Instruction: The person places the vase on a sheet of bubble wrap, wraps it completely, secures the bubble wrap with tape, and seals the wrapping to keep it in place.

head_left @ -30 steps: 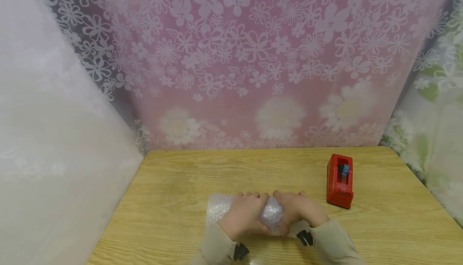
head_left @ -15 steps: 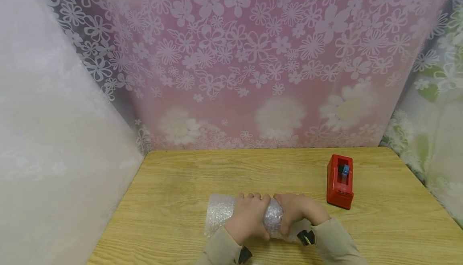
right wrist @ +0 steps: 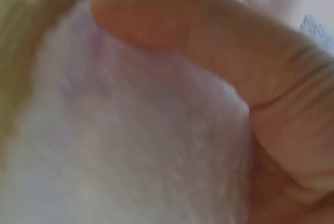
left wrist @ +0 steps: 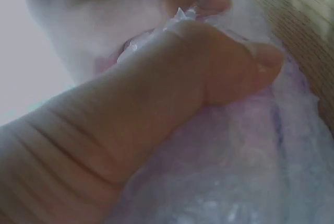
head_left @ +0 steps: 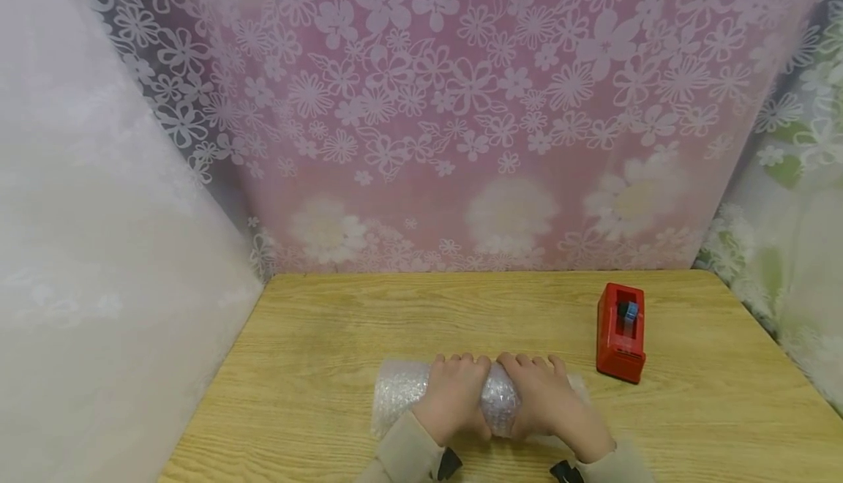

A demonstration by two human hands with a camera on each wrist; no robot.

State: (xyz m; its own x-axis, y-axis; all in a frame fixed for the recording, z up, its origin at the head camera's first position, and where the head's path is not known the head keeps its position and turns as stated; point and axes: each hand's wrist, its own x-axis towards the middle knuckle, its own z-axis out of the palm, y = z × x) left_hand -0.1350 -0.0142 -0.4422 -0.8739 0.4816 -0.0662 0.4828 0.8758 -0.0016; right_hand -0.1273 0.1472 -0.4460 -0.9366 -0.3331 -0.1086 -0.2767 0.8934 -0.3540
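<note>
A roll of clear bubble wrap (head_left: 400, 393) lies crosswise near the front of the wooden table, with a pinkish-purple tint showing through the layers. My left hand (head_left: 454, 399) grips its middle, fingers over the far side and thumb on the near side. Just to the right, my right hand (head_left: 543, 402) holds the roll the same way. Seen from the left wrist, both thumbs press on the wrap (left wrist: 224, 151). In the right wrist view the thumb curves over the blurred wrap (right wrist: 146, 130). Whatever is wrapped inside is hidden.
A red tape dispenser (head_left: 621, 333) with a small roll of tape stands to the right, beyond the right hand. Flowered pink cloth (head_left: 421, 139) hangs behind the table (head_left: 329, 315), and pale sheets close off both sides.
My right hand has shifted its hold on the roll, its fingers now laid over the far side and its wrist lower. The left hand stays nearly in place.
</note>
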